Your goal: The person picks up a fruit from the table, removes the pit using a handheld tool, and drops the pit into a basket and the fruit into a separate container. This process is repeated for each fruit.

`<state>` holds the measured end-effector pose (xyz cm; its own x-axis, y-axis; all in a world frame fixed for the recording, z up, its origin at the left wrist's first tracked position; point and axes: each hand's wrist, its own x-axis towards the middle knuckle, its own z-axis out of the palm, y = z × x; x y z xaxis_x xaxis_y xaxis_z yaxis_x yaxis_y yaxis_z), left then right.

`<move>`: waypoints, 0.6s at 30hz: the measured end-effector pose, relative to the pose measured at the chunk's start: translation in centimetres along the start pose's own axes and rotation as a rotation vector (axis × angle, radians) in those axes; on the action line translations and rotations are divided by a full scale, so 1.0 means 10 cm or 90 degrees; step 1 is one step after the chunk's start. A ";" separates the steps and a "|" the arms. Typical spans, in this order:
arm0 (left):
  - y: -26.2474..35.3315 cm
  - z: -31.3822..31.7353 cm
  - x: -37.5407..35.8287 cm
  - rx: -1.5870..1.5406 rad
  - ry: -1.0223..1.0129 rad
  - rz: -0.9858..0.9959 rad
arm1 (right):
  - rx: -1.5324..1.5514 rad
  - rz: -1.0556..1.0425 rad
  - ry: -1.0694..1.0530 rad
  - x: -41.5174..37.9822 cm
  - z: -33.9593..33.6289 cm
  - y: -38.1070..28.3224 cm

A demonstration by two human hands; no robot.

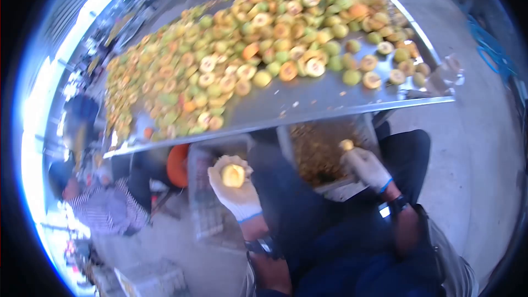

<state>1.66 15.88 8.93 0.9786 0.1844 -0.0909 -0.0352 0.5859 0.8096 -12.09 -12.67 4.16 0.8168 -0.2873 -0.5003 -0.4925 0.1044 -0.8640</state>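
Observation:
My left hand (234, 190), in a white glove with a blue cuff, is cupped around a pale yellow peach half (233, 176), cut face up. It is above a grey crate beside my leg. My right hand (363, 165), gloved the same way, is closed on a small yellowish piece (346, 144) at its fingertips, too blurred to name. That hand is over the right side of a bin (331, 188) holding brown scraps. In front of both hands stands a metal table (258, 104) heaped with halved peaches (275, 33), green, yellow and orange, some showing pits or hollows.
The table's raised metal rim (286, 119) runs just beyond my knees. A grey crate (198, 198) stands below my left hand. To the left sits another person in a striped top (110, 209), near an orange round object (177, 165). Blue hose (487, 44) lies on the floor at right.

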 end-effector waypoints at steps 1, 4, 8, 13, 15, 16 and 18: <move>0.11 -0.26 -0.01 0.262 0.074 0.130 | 0.034 -0.017 0.004 0.02 0.01 0.07; 0.39 -1.19 0.03 0.389 0.316 0.098 | 0.078 0.029 0.021 -0.06 -0.01 -0.06; 0.51 -2.08 -0.20 0.493 0.516 0.055 | 0.011 -0.012 0.024 -0.05 -0.06 -0.01; 0.40 -1.71 -0.56 0.538 0.539 0.204 | 0.087 -0.034 0.125 -0.02 0.01 -0.06; 0.26 -1.38 -0.64 0.541 0.407 0.192 | 0.181 -0.028 0.103 0.04 -0.02 0.08; 0.18 -1.18 -0.71 0.559 0.347 0.174 | 0.275 -0.022 0.086 0.06 -0.03 0.13; 0.11 -0.70 -0.94 0.569 0.252 0.088 | 0.279 -0.036 0.080 0.06 -0.03 0.20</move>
<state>-8.99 20.31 6.62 0.8335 0.5523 -0.0178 0.1812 -0.2428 0.9530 -12.73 -12.91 2.14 0.7831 -0.4141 -0.4639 -0.2525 0.4700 -0.8458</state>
